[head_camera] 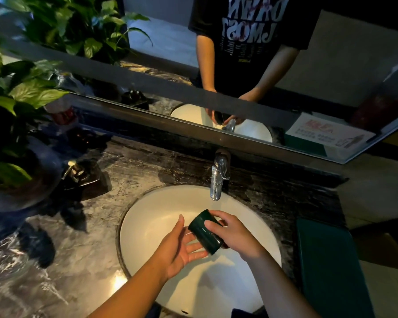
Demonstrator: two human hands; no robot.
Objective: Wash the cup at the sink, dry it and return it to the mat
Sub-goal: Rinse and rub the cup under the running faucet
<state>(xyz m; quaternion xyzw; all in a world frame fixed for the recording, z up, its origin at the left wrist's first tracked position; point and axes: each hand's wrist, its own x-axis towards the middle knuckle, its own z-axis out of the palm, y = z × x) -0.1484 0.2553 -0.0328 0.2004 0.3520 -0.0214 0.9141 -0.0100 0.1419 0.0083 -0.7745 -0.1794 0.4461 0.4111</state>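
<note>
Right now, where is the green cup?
Head view, just right of centre: the cup is tilted over the white sink below the faucet, gripped by the right hand, the left hand beside it.

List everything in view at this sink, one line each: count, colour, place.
cup: 1, dark green, tilted over the basin, in the right hand
sink basin: 1, white, set into the counter
faucet: 1, chrome, behind the basin
mat: 1, green, on the counter right of the basin
counter: 1, dark marbled, around the basin
soap dispenser: 1, dark with gold pump, left of the basin
plant: 1, green leaves, far left
mirror: 1, silver-framed, behind the counter
left hand: 1, palm up, fingers straight, just left of the cup
right hand: 1, grips the cup
</note>
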